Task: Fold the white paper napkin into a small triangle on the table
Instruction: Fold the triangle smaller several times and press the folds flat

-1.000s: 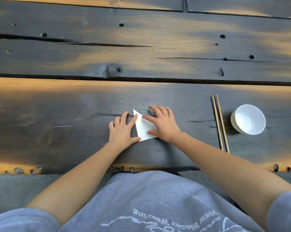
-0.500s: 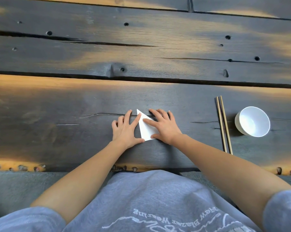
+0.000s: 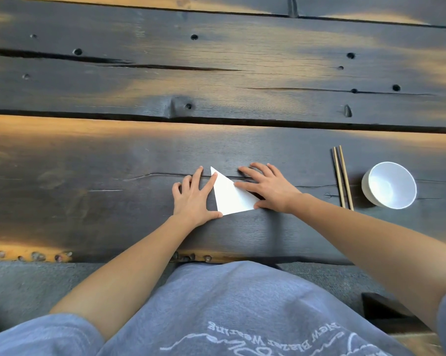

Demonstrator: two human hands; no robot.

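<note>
White paper napkin (image 3: 229, 197): folded triangle, flat on dark plank table (image 3: 88, 201), near its front edge. Left hand (image 3: 193, 199): spread flat, fingers along napkin's left edge, gripping nothing. Right hand (image 3: 267, 187): spread flat, pressing right edge. Bare wood left and beyond. Chopsticks (image 3: 342, 177): paired, well right. White bowl (image 3: 390, 185): beside them, tilted, contents none visible.

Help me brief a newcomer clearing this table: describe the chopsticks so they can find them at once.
On the dark wooden plank table, look to the person's right, past the right hand pressing the folded white paper napkin. The pair of thin light-brown wooden chopsticks lies side by side, just left of the small round white bowl: the only long, slender items there.
</note>
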